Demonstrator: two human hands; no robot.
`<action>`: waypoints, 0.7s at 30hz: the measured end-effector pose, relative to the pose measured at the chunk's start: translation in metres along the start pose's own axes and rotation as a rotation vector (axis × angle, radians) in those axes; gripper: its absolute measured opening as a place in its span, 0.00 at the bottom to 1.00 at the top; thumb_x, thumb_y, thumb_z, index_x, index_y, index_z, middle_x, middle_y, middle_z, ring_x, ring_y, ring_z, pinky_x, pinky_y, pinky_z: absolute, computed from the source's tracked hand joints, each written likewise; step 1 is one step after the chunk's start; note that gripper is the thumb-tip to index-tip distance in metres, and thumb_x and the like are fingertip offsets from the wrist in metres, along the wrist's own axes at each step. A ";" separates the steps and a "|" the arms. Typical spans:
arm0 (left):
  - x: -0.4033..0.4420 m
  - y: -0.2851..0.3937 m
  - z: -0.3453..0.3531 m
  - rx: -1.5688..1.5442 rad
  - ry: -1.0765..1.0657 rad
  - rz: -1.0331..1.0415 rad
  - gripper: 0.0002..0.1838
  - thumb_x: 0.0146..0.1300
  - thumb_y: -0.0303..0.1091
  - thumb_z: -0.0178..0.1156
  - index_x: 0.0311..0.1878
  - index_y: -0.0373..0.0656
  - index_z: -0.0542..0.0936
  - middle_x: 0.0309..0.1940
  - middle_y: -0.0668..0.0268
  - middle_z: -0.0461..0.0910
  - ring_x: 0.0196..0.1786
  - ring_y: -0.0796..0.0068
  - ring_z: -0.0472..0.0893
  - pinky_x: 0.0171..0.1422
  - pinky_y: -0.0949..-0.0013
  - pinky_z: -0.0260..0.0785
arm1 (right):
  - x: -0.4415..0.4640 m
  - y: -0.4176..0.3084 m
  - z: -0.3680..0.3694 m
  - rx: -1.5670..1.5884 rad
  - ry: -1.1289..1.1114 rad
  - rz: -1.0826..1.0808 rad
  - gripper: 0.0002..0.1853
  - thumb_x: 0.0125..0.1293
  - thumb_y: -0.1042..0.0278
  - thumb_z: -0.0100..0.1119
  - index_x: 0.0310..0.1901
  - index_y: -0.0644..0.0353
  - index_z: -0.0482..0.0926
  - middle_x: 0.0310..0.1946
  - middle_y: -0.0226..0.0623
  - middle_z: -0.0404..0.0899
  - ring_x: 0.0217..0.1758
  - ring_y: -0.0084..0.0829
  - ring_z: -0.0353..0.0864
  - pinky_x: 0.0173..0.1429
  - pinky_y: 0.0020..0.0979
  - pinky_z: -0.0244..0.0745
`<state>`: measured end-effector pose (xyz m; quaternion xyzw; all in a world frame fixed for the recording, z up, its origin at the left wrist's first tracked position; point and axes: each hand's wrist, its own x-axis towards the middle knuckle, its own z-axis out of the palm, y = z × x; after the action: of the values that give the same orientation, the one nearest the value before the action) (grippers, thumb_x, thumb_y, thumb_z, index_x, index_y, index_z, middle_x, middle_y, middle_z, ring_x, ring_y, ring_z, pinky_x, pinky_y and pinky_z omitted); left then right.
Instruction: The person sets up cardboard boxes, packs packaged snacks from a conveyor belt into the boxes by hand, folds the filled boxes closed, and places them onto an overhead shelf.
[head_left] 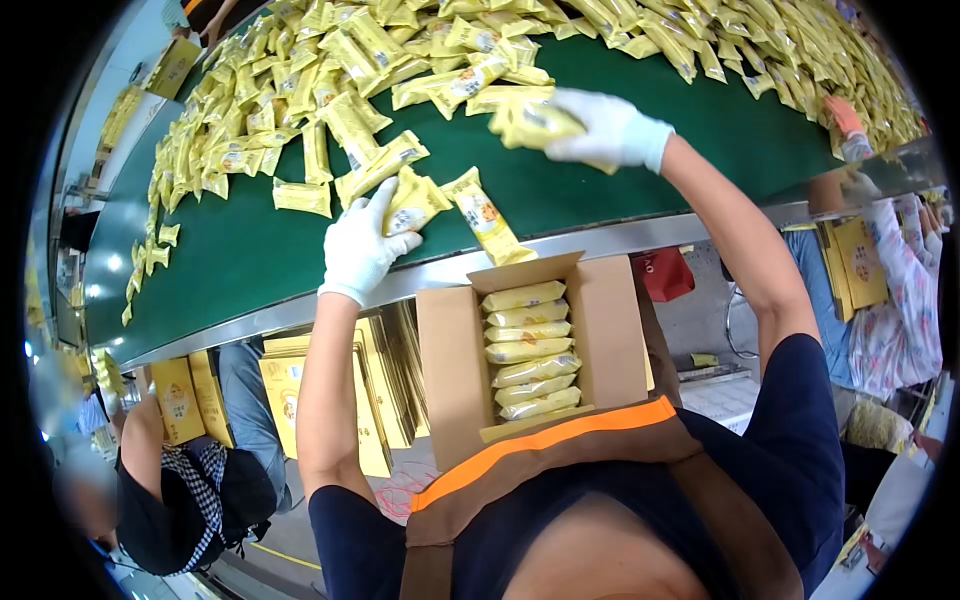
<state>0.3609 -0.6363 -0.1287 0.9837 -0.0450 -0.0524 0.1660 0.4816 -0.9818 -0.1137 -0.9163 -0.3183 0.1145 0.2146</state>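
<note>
My left hand, in a white glove, has its thumb and fingers closed about a yellow snack packet at the near side of the green belt. Farther right, my right hand, also gloved, grips yellow snack packets just over the belt; motion blurs them, and I cannot tell how many. Between the hands a loose packet lies with its near end at the belt's metal edge. Below it, against my apron, an open cardboard box holds a row of several packets.
A large heap of yellow packets covers the far part of the green belt. Flat yellow cartons stand left of the box. People work on both sides: one at left, another at right with a gloved hand at the heap.
</note>
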 end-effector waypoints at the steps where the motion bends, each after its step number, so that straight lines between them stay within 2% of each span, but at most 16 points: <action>1: 0.002 -0.006 0.006 -0.097 0.047 0.049 0.46 0.45 0.53 0.74 0.69 0.47 0.72 0.52 0.51 0.79 0.58 0.49 0.78 0.61 0.57 0.71 | 0.015 -0.016 -0.021 0.058 -0.059 0.052 0.38 0.56 0.34 0.62 0.59 0.58 0.75 0.54 0.49 0.79 0.58 0.47 0.79 0.62 0.39 0.72; 2: 0.012 -0.020 0.014 -0.147 0.163 0.156 0.49 0.41 0.53 0.76 0.68 0.44 0.72 0.53 0.50 0.78 0.59 0.49 0.77 0.63 0.57 0.70 | 0.036 -0.010 -0.017 0.051 -0.026 0.043 0.40 0.56 0.32 0.60 0.62 0.57 0.73 0.57 0.50 0.78 0.60 0.46 0.78 0.64 0.38 0.71; 3: 0.018 -0.005 -0.005 -0.109 0.139 0.084 0.49 0.41 0.51 0.77 0.67 0.41 0.72 0.56 0.49 0.78 0.60 0.49 0.77 0.65 0.58 0.69 | 0.060 0.000 -0.013 0.043 0.010 0.034 0.43 0.56 0.30 0.59 0.65 0.56 0.72 0.60 0.50 0.77 0.63 0.45 0.77 0.65 0.38 0.70; 5: 0.043 -0.001 -0.020 -0.109 0.080 0.018 0.48 0.41 0.51 0.77 0.67 0.41 0.72 0.58 0.48 0.77 0.60 0.49 0.76 0.65 0.59 0.69 | 0.096 0.006 -0.010 0.011 -0.198 0.104 0.48 0.55 0.26 0.57 0.70 0.55 0.69 0.65 0.49 0.73 0.67 0.44 0.74 0.68 0.37 0.68; 6: 0.059 -0.019 -0.010 -0.083 0.077 0.056 0.49 0.42 0.53 0.76 0.68 0.43 0.72 0.57 0.48 0.76 0.60 0.49 0.76 0.66 0.59 0.69 | 0.106 0.004 0.003 -0.164 -0.152 0.081 0.45 0.55 0.28 0.58 0.66 0.55 0.71 0.61 0.50 0.77 0.63 0.47 0.77 0.66 0.36 0.70; 7: 0.061 -0.018 -0.011 -0.032 0.017 0.024 0.48 0.43 0.54 0.76 0.69 0.45 0.72 0.56 0.48 0.76 0.60 0.49 0.76 0.66 0.58 0.69 | 0.102 -0.013 0.002 -0.159 -0.216 0.110 0.45 0.53 0.28 0.59 0.65 0.55 0.72 0.61 0.49 0.77 0.63 0.48 0.77 0.66 0.37 0.70; 9: 0.063 -0.004 -0.022 0.033 -0.089 -0.028 0.49 0.42 0.55 0.76 0.70 0.48 0.71 0.55 0.50 0.76 0.60 0.48 0.76 0.65 0.58 0.69 | 0.104 -0.017 0.024 -0.304 -0.225 -0.011 0.42 0.52 0.29 0.59 0.61 0.55 0.75 0.58 0.50 0.78 0.61 0.48 0.77 0.65 0.38 0.71; 11: 0.058 -0.009 -0.015 0.150 -0.059 0.045 0.52 0.40 0.54 0.77 0.71 0.48 0.70 0.52 0.50 0.76 0.56 0.46 0.76 0.63 0.56 0.69 | 0.074 -0.045 0.011 -0.285 -0.286 0.011 0.36 0.52 0.33 0.60 0.54 0.55 0.78 0.51 0.50 0.79 0.57 0.48 0.78 0.62 0.42 0.71; 12: 0.046 -0.002 -0.015 0.271 0.000 0.102 0.51 0.39 0.53 0.77 0.70 0.49 0.71 0.50 0.52 0.76 0.52 0.48 0.75 0.61 0.54 0.69 | 0.054 -0.049 0.015 -0.405 -0.161 -0.093 0.30 0.52 0.38 0.63 0.48 0.55 0.80 0.46 0.47 0.78 0.53 0.48 0.78 0.58 0.44 0.71; 13: 0.037 -0.003 -0.007 0.305 0.084 0.149 0.50 0.38 0.51 0.77 0.70 0.49 0.72 0.48 0.54 0.77 0.52 0.51 0.74 0.60 0.56 0.70 | 0.037 -0.044 0.023 -0.469 -0.019 -0.190 0.26 0.50 0.44 0.66 0.45 0.54 0.82 0.46 0.43 0.76 0.53 0.47 0.75 0.56 0.42 0.71; 16: 0.021 0.009 0.003 0.221 0.132 0.063 0.49 0.39 0.49 0.77 0.69 0.48 0.73 0.49 0.55 0.75 0.53 0.52 0.73 0.59 0.57 0.70 | 0.010 -0.027 0.034 -0.236 0.064 -0.104 0.27 0.49 0.43 0.68 0.45 0.55 0.82 0.51 0.42 0.75 0.60 0.45 0.72 0.62 0.41 0.70; 19: 0.028 0.000 0.005 0.142 0.177 0.029 0.49 0.40 0.50 0.77 0.70 0.48 0.71 0.56 0.52 0.73 0.57 0.49 0.73 0.61 0.56 0.69 | 0.008 -0.009 0.040 -0.075 0.220 -0.107 0.28 0.49 0.43 0.69 0.46 0.56 0.81 0.54 0.42 0.73 0.61 0.47 0.71 0.59 0.41 0.70; 20: 0.029 -0.004 0.006 0.179 0.202 0.070 0.49 0.40 0.51 0.76 0.70 0.49 0.71 0.58 0.51 0.73 0.57 0.49 0.73 0.62 0.55 0.69 | 0.007 -0.009 0.041 -0.159 0.236 -0.125 0.31 0.49 0.41 0.69 0.48 0.56 0.81 0.54 0.43 0.75 0.61 0.48 0.72 0.59 0.41 0.71; 21: 0.030 -0.007 0.008 0.218 0.224 0.108 0.50 0.40 0.53 0.76 0.71 0.50 0.71 0.59 0.49 0.72 0.57 0.48 0.74 0.63 0.54 0.68 | 0.008 -0.007 0.039 -0.187 0.104 -0.070 0.31 0.49 0.40 0.69 0.48 0.56 0.80 0.53 0.43 0.76 0.60 0.48 0.73 0.59 0.41 0.71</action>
<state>0.3905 -0.6356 -0.1409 0.9917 -0.0844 0.0718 0.0646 0.4710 -0.9593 -0.1455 -0.9253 -0.3478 0.0293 0.1483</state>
